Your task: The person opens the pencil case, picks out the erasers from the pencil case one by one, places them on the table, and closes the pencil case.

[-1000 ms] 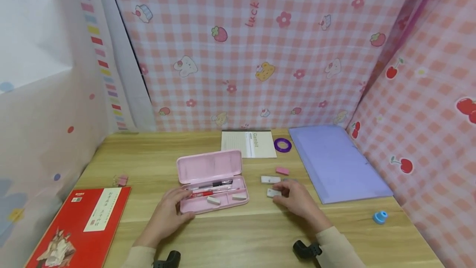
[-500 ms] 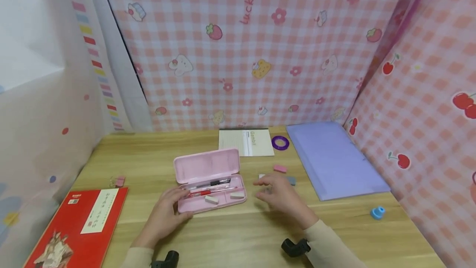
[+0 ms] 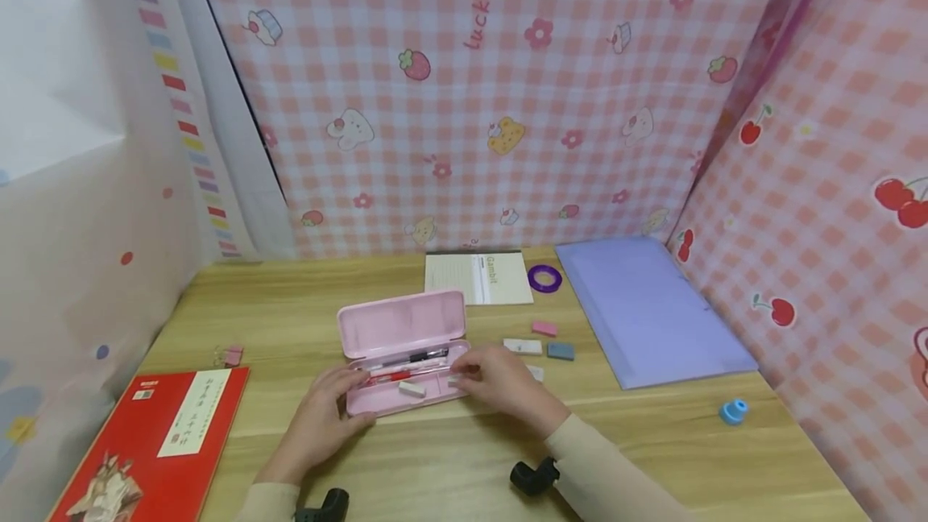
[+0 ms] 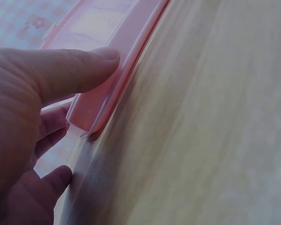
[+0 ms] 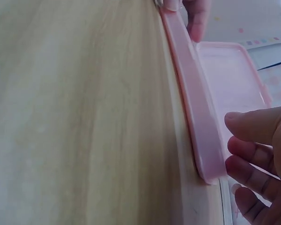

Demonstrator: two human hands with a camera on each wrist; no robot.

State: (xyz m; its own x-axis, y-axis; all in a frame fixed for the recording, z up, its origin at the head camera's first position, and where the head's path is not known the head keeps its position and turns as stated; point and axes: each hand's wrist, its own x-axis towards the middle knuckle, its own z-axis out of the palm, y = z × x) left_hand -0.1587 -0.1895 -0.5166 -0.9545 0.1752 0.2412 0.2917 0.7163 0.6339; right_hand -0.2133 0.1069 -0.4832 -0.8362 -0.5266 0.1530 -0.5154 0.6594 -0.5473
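An open pink pencil case (image 3: 401, 327) stands on the wooden table, its lid tilted back. Inside lie a black pen (image 3: 428, 354), a red pen (image 3: 395, 375) and a white eraser (image 3: 412, 389). My left hand (image 3: 322, 417) grips the case's left end, thumb on the front wall. My right hand (image 3: 507, 385) reaches over the right end, its thumb and fingertips at a second white eraser (image 3: 453, 381), mostly covered by them. In the right wrist view the front wall hides that eraser, so I cannot tell if it is pinched.
Right of the case lie a white eraser (image 3: 522, 347), a grey-blue eraser (image 3: 561, 351), a pink eraser (image 3: 544, 329) and another white one, partly hidden. Beyond are a notepad (image 3: 464, 279), purple tape roll (image 3: 545, 279) and purple folder (image 3: 645, 312). A red book (image 3: 138, 457) lies left.
My right hand has let go of a white eraser on the table and moved left to the case's right compartment. The left hand keeps its grip on the case.
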